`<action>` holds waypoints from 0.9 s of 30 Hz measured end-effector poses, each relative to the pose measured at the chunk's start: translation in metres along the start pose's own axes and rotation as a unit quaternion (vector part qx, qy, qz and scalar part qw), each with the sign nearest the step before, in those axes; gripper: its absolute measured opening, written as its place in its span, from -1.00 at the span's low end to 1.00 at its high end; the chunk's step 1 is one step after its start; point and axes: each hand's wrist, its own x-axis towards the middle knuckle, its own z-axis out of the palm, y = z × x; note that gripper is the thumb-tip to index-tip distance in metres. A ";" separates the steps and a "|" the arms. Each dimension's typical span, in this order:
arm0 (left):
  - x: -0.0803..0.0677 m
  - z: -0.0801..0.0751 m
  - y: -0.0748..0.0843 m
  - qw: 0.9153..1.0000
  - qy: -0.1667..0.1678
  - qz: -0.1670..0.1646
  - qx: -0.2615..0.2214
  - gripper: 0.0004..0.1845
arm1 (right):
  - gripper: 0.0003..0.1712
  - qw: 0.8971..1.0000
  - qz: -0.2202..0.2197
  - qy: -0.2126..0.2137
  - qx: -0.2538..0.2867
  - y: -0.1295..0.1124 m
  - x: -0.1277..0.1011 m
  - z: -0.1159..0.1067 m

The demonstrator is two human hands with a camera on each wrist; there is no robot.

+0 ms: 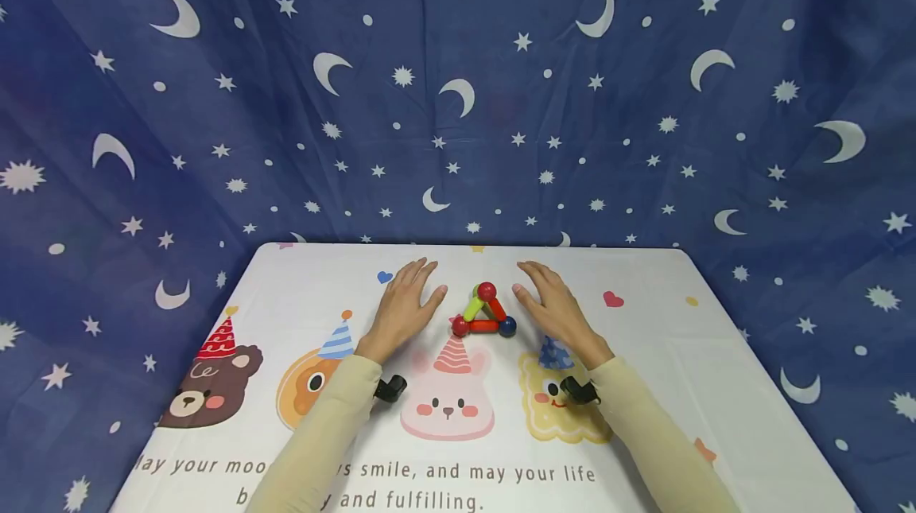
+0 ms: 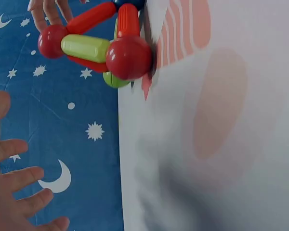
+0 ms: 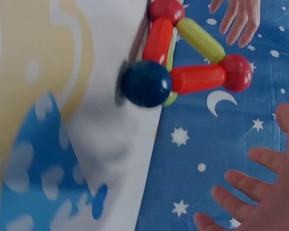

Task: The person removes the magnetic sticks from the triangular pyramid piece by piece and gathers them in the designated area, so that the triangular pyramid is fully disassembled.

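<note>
Magnetic rod-and-ball pyramid (image 1: 484, 312) stands on the table (image 1: 658, 354) between the left hand (image 1: 402, 308) and right hand (image 1: 554, 308), both open with flat fingers, neither touching it; a careless nudge could probably knock its joints apart

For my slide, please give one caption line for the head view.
Two open hands, left and right, flank a small pyramid of coloured plastic rods and balls on a white cartoon-printed tablecloth.
</note>
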 end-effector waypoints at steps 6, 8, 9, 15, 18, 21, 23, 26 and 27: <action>-0.002 0.007 0.008 0.998 0.022 0.009 -0.057 -0.46 | -0.42 0.998 -0.013 0.016 0.057 -0.002 -0.006 0.009; -0.002 0.010 0.011 0.997 0.018 0.000 -0.080 -0.46 | -0.45 0.997 -0.013 0.020 0.073 -0.002 -0.007 0.011; -0.002 0.011 0.012 0.996 0.016 -0.005 -0.093 -0.47 | -0.47 0.996 -0.013 0.020 0.085 -0.003 -0.008 0.012; -0.003 0.015 0.017 0.985 -0.001 -0.030 -0.169 -0.51 | -0.52 0.991 -0.012 0.011 0.130 -0.004 -0.011 0.020; -0.002 0.018 0.019 0.977 -0.014 -0.025 -0.213 -0.53 | -0.54 0.990 -0.002 0.003 0.143 -0.003 -0.012 0.024; -0.002 0.022 0.021 0.969 -0.027 -0.021 -0.246 -0.54 | -0.55 0.989 0.004 -0.003 0.148 -0.002 -0.014 0.028; -0.002 0.025 0.023 0.965 -0.035 -0.021 -0.259 -0.54 | -0.55 0.989 0.006 -0.005 0.146 -0.002 -0.015 0.031; -0.001 0.030 0.026 0.961 -0.043 -0.027 -0.272 -0.54 | -0.56 0.989 0.013 -0.006 0.146 -0.003 -0.015 0.033; -0.001 0.032 0.027 0.960 -0.046 -0.029 -0.275 -0.54 | -0.57 0.989 0.018 -0.007 0.147 -0.004 -0.015 0.034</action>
